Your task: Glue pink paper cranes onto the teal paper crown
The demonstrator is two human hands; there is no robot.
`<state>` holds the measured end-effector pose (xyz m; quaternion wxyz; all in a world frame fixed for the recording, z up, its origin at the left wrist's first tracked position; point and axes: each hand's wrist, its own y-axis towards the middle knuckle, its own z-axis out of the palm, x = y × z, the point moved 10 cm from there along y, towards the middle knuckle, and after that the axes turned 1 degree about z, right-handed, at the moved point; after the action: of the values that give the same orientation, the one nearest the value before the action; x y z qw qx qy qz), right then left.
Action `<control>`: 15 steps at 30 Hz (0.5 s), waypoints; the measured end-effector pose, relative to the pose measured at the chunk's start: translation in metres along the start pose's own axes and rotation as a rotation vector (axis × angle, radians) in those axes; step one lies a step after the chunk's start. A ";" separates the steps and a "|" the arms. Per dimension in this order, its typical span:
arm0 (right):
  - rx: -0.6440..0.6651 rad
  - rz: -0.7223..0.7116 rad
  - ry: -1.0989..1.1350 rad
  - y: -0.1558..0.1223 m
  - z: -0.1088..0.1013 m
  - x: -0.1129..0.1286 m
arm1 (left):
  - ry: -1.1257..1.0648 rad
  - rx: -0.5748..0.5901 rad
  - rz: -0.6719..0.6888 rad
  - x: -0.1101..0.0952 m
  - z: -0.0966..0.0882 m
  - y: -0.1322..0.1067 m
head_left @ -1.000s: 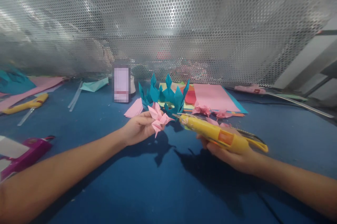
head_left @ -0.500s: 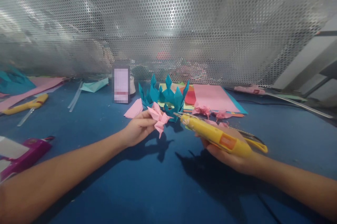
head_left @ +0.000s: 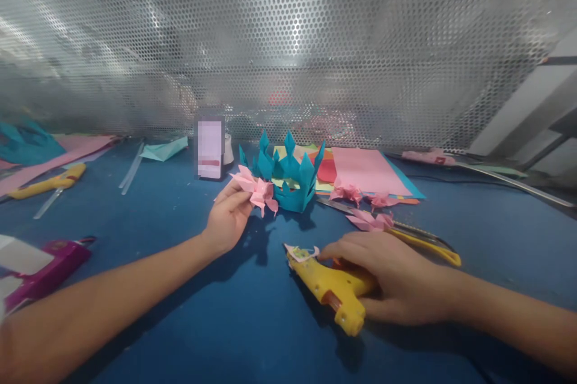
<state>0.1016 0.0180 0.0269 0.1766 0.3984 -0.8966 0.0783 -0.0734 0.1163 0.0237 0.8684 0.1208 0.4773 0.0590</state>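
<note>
My left hand [head_left: 229, 216] pinches a small pink folded paper flower [head_left: 255, 188] and holds it against the left side of a teal paper crown [head_left: 288, 175] standing on the blue table [head_left: 252, 318]. My right hand [head_left: 396, 279] rests on a yellow glue gun [head_left: 331, 288] that lies on its side on the table, nozzle pointing left, with the fingers curled over its body.
Pink and coloured paper sheets [head_left: 365, 169] lie behind the crown, with several pink paper flowers [head_left: 360, 195] and a yellow-handled cutter [head_left: 424, 238] in front. A pink glue gun [head_left: 42, 264], a yellow tool [head_left: 47, 182] and glue sticks [head_left: 131, 172] lie at left. Perforated metal screen [head_left: 288, 41] behind.
My right hand has lowered the yellow glue gun from mid-air onto the table. My left hand has moved the pink flower up and away to the crown's left side.
</note>
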 end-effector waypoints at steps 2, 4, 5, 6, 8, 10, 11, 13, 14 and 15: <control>0.077 0.019 0.026 0.000 0.000 0.000 | 0.008 0.002 0.002 0.001 0.000 0.000; 0.144 0.000 0.074 0.001 -0.006 -0.002 | 0.009 0.011 -0.006 0.002 0.002 0.000; 0.148 -0.013 0.087 0.002 -0.014 -0.004 | 0.006 0.015 -0.011 0.003 0.003 0.000; 0.105 0.004 0.089 0.006 -0.027 -0.011 | 0.003 0.019 -0.020 0.004 0.004 0.000; -0.095 0.080 0.033 0.016 -0.063 -0.033 | 0.008 0.032 -0.037 0.007 0.007 -0.001; -0.320 0.102 -0.064 0.027 -0.096 -0.048 | 0.027 0.047 -0.047 0.008 0.010 -0.003; -0.342 0.070 -0.132 0.036 -0.102 -0.049 | 0.038 0.058 -0.046 0.008 0.011 -0.004; -0.308 -0.019 -0.241 0.056 -0.100 -0.047 | 0.068 0.102 -0.035 0.006 0.016 -0.006; -0.274 -0.039 -0.279 0.065 -0.095 -0.047 | 0.089 0.136 -0.032 0.006 0.019 -0.007; -0.251 -0.051 -0.316 0.073 -0.091 -0.046 | 0.115 0.171 -0.032 0.007 0.021 -0.008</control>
<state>0.0993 0.1238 0.0934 0.0837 0.4033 -0.9055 -0.1019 -0.0519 0.1064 0.0272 0.8268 0.1834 0.5316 0.0111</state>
